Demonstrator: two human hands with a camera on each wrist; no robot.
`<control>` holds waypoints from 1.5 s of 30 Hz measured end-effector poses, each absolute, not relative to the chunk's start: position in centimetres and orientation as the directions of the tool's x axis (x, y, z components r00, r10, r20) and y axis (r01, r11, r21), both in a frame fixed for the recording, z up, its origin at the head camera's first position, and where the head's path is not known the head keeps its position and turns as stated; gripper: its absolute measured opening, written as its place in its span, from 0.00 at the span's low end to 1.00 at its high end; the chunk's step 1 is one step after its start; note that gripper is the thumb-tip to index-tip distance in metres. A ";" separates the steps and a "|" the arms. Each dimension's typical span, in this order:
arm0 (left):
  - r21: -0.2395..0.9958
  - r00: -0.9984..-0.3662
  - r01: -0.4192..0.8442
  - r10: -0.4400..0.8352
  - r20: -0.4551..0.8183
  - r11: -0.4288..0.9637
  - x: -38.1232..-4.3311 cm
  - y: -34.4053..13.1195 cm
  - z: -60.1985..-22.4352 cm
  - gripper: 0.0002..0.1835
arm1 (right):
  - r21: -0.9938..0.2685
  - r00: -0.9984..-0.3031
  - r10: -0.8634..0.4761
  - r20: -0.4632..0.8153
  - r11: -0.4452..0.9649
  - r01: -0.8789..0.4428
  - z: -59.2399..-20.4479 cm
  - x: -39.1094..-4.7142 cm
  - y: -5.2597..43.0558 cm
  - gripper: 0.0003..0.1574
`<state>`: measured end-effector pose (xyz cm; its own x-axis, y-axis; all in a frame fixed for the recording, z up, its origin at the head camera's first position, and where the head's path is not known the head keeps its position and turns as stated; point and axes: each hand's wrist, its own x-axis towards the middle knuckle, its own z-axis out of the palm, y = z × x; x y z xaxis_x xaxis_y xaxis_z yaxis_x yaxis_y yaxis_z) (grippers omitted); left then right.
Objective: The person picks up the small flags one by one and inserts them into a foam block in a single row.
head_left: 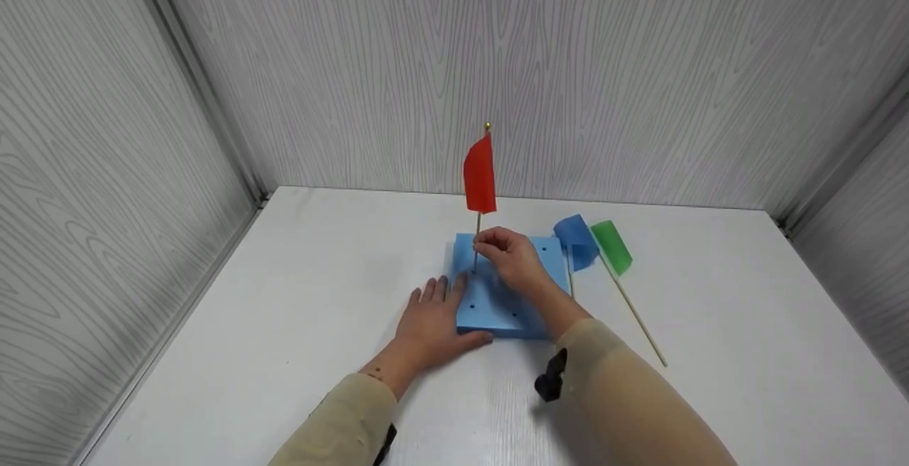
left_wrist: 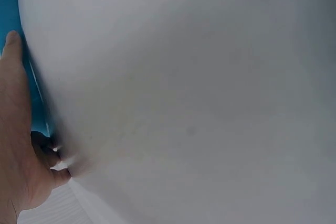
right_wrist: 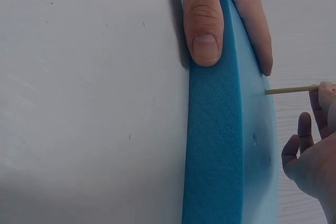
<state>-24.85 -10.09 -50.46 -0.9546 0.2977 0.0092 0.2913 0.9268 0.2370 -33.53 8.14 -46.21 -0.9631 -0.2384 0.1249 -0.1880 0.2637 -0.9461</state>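
Observation:
A red flag (head_left: 480, 175) on a thin wooden stick with a gold bead on top stands nearly upright over a light blue foam block (head_left: 490, 322). My right hand (head_left: 517, 264) pinches the stick low down between thumb and fingertips. In the right wrist view the stick (right_wrist: 294, 89) meets the block's top face at a hole. My left hand (head_left: 429, 322) rests at the block's left front corner, fingers extended. Its thumb (right_wrist: 205, 40) presses on the front side and its index finger lies along the top. The left wrist view shows this hand (left_wrist: 18, 129) beside the block's blue edge.
A blue flag (head_left: 579, 242) lies at the block's right edge, its stick partly hidden by my right arm. Right of it, a green flag (head_left: 612, 247) lies with its stick slanting toward me. Several small holes dot the block. Wood-grain panels (head_left: 454, 61) enclose the white table (head_left: 319, 295).

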 end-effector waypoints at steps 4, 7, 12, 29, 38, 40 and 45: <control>0.234 -0.954 0.293 0.299 0.011 0.927 -24.9 -10.1 -50.5 0.62 | -0.945 -0.964 -0.237 0.118 0.271 -0.182 -46.1 -33.5 8.0 0.14; 0.220 -0.954 0.296 0.300 0.013 0.930 -25.0 -10.1 -50.5 0.63 | -0.947 -0.964 -0.241 0.109 0.269 -0.175 -45.9 -33.4 7.8 0.14; 0.224 -0.954 0.295 0.299 0.015 0.929 -25.0 -10.1 -50.5 0.62 | -0.945 -0.966 -0.235 0.104 0.280 -0.170 -45.9 -33.3 7.7 0.10; 0.240 -0.957 0.283 0.292 0.000 0.929 -25.0 -10.0 -50.4 0.63 | -0.952 -0.956 -0.264 0.130 0.235 -0.194 -45.2 -33.2 8.6 0.18; 0.232 -0.959 0.274 0.282 -0.003 0.933 -25.1 -10.5 -50.5 0.63 | -0.942 -0.953 -0.253 0.167 0.246 -0.230 -43.6 -33.3 11.6 0.21; 0.232 -0.959 0.274 0.283 -0.006 0.933 -25.2 -10.5 -50.5 0.63 | -0.933 -0.951 -0.245 0.188 0.259 -0.251 -43.3 -33.3 12.8 0.21; 0.223 -0.958 0.277 0.286 -0.011 0.935 -25.2 -10.6 -50.4 0.64 | -0.914 -0.951 -0.220 0.216 0.296 -0.276 -42.6 -33.5 16.7 0.21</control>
